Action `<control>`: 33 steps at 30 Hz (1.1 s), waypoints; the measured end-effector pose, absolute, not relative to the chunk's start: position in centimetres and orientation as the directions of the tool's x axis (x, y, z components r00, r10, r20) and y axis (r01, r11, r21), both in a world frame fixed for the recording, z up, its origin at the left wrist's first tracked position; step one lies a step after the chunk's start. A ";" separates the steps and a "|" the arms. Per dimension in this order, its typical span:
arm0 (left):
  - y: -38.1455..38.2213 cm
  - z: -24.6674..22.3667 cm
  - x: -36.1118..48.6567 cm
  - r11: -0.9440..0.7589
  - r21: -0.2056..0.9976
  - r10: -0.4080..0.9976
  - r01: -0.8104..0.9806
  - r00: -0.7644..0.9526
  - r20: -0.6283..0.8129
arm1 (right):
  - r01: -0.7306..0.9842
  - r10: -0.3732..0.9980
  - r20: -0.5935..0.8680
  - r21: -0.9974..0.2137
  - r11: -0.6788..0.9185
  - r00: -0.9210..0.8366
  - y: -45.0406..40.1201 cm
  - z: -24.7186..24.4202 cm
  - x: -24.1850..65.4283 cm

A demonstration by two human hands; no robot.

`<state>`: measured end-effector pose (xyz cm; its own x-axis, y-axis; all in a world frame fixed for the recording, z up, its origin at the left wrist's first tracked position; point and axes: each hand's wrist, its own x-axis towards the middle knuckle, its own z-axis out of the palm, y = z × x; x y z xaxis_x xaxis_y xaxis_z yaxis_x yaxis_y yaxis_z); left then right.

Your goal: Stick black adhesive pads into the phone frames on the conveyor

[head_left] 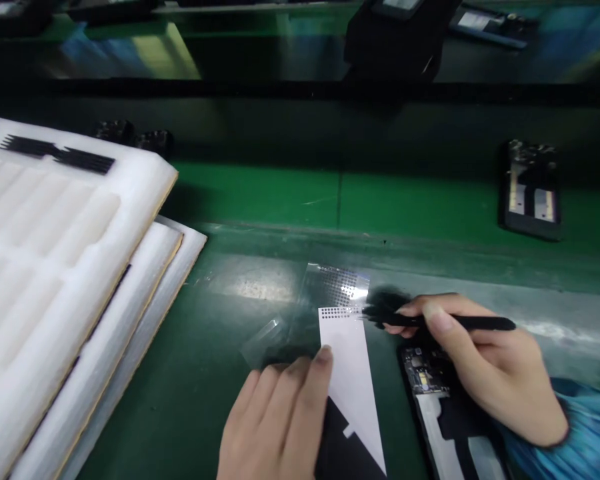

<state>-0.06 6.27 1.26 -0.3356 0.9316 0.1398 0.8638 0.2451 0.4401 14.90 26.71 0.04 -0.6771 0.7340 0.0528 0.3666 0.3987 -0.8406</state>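
Left hand [277, 420] is laid unclenched on the left edge of a white sheet [353, 373], which is positioned between both hands; by the right hand [495, 373], a black tool [487, 323] is pinched, its tip held at the sheet's dotted far end.

green work surface [190, 373], stacked white foam trays [55, 267], dotted white strip [350, 373], opened phone [431, 413]

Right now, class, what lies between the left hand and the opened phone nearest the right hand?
The head view shows a white strip, a black piece and green tabletop between the left hand and that phone.
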 end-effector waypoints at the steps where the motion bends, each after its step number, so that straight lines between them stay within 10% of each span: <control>1: 6.9 1.1 -0.5 0.155 0.284 0.969 0.946 -0.203 0.145 | 0.354 0.719 0.065 -0.838 0.416 -0.692 26.6 0.0 14.9; 4: 8.4 0.9 -1.0 0.059 0.018 0.998 0.998 -0.059 0.027 | 0.317 0.659 0.079 -0.830 0.458 -0.748 26.5 0.0 15.1; 9: 9.3 0.8 -0.6 0.054 -0.101 0.995 0.993 -0.062 -0.076 | 0.249 0.605 0.106 -0.845 0.474 -0.789 26.9 -0.2 15.1; 33: 9.7 -0.2 -1.6 -0.006 -0.085 1.000 0.996 0.005 -0.009 | 0.142 0.493 0.141 -0.859 0.493 -0.858 27.3 -0.2 14.3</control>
